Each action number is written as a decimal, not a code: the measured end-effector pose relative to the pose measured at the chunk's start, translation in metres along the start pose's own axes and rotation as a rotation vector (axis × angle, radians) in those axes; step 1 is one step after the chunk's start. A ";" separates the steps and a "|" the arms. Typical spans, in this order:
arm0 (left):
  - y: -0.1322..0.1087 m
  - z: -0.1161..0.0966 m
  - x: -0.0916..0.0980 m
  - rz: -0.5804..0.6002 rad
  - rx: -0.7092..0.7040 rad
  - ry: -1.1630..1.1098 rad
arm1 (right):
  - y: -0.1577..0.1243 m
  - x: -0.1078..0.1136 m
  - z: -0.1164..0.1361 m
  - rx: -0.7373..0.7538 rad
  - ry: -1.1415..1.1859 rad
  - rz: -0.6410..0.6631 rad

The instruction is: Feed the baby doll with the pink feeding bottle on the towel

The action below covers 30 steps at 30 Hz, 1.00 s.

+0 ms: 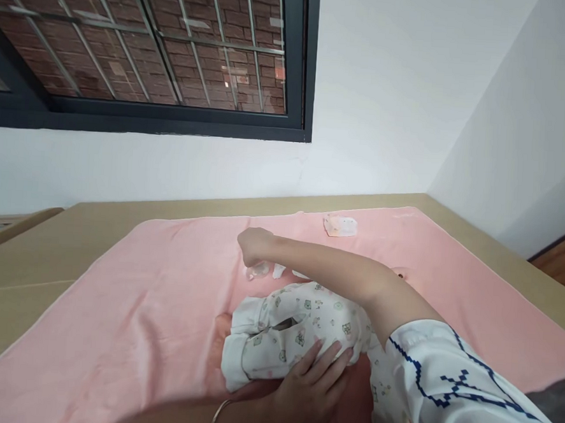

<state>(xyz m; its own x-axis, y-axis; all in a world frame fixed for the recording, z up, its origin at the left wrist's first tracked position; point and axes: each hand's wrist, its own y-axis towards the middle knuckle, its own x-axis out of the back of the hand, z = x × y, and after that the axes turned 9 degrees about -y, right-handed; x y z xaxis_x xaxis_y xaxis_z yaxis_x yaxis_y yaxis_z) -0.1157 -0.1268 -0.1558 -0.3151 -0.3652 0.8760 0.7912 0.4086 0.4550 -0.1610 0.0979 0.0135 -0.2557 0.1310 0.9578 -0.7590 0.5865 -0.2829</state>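
Observation:
A doll in a white romper printed with small animals lies on a pink towel. My left hand rests flat on the romper, fingers spread, with a bangle on the wrist. My right arm, in a white sleeve with a blue pattern, crosses over the doll to the far side. There my right hand is curled into a fist just above some small white crumpled pieces. Whether the fingers hold one of them is hidden.
The towel covers most of a beige table that stands against a white wall in a corner. A small pale packet lies near the towel's far edge. A dark-framed barred window is above.

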 end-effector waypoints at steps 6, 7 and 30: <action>0.003 0.000 0.007 0.067 0.007 -0.016 | -0.042 -0.002 -0.035 -0.070 0.058 -0.161; 0.002 0.000 0.007 0.066 0.005 -0.019 | -0.053 -0.001 -0.046 -0.104 0.054 -0.175; 0.005 0.002 0.007 0.109 0.000 -0.059 | -0.189 -0.056 -0.211 -0.660 0.176 0.167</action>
<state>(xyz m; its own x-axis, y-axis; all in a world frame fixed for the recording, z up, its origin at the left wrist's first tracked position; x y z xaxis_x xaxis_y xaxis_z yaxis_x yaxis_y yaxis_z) -0.1149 -0.1258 -0.1465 -0.2572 -0.2688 0.9282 0.8225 0.4434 0.3563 0.1227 0.1483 0.0243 -0.1941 0.3567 0.9138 -0.1820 0.9023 -0.3909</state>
